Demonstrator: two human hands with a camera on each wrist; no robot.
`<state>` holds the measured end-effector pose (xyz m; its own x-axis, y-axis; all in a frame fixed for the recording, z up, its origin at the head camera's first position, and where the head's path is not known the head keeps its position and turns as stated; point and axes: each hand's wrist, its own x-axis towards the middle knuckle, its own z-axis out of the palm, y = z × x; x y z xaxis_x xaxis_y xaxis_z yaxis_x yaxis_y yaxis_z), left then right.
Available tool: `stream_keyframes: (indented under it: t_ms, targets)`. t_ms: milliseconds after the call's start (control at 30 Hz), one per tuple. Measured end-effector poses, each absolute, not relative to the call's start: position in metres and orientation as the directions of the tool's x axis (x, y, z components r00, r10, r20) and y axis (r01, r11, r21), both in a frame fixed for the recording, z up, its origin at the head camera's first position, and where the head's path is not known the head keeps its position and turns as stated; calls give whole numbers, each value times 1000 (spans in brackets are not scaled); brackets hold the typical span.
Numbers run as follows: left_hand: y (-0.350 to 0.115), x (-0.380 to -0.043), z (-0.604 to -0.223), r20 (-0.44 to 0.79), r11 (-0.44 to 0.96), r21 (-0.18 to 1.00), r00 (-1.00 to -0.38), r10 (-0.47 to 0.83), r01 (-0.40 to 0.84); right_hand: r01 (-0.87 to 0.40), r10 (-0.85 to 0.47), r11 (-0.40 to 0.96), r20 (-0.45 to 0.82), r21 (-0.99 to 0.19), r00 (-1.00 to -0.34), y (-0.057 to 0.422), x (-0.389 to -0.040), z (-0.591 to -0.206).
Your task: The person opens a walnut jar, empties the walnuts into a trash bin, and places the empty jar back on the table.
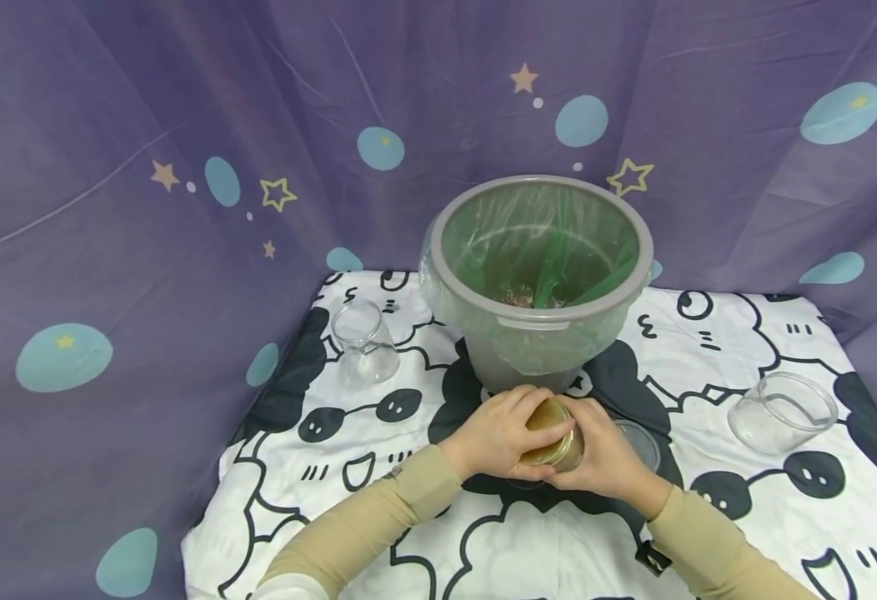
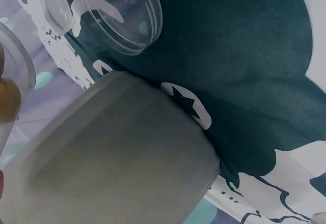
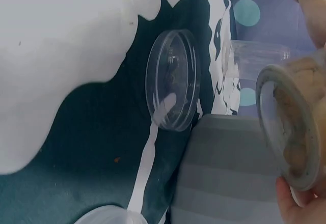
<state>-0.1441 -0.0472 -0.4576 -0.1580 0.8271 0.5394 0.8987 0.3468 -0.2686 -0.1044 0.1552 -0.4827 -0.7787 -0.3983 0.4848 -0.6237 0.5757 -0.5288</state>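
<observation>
- Clamped together on one round, clear-walled jar with tan contents and a golden top (image 1: 547,414), the two hands meet around it from opposite sides.
- On the jar's left, the left hand (image 1: 500,435) curls in, with fingers reaching across its top.
- On the jar's right, the right hand (image 1: 605,450) wraps the wall, its thumb below and fingers above; the right wrist view shows tan, rounded pieces (image 3: 298,127) through the jar's side and end.
- The held jar is raised off the cloth, just on the wearer's side of a tall grey plastic bin (image 1: 509,358).
- Over the bin's rim, beyond the grip, hangs a translucent green plastic liner (image 1: 551,346); something reddish lies deep inside.
- Just right of the grip, partly behind the right hand, a shallow, round, clear plastic lid (image 1: 643,443) lies on the cloth.
- Beneath the grip lies another shallow, clear, round lid (image 3: 173,80), plain in the right wrist view.
- Well to the grip's left stands a clear, colourless cylindrical jar (image 1: 366,346); well to its right sits a wider clear cylindrical container (image 1: 779,414).
- Under everything spreads a white cloth with black cartoon print (image 1: 543,550); a purple curtain with blue dots and stars (image 1: 453,92) hangs behind the bin.
</observation>
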Motion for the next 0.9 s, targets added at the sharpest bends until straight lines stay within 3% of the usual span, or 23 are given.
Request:
stream_keyframes:
  t_ms: [367,600,767,900]
  targets:
    - [-46,-140,-464,589,381,-238,-179,788,893,-580,-341,633,488,-513,-803,146,-100,-491]
    - [-46,-137,-467,599,446,-216,-243,763,869,-560,-307,660,500,-501,-810,141,-101,-496]
    - [-42,-132,-469,605,554,-190,-347,716,811,-550,-272,682,530,-483,-803,137,-102,-499]
    - [-34,-123,-464,590,680,-126,-497,637,722,-564,-253,687,577,-458,-777,133,-104,-500]
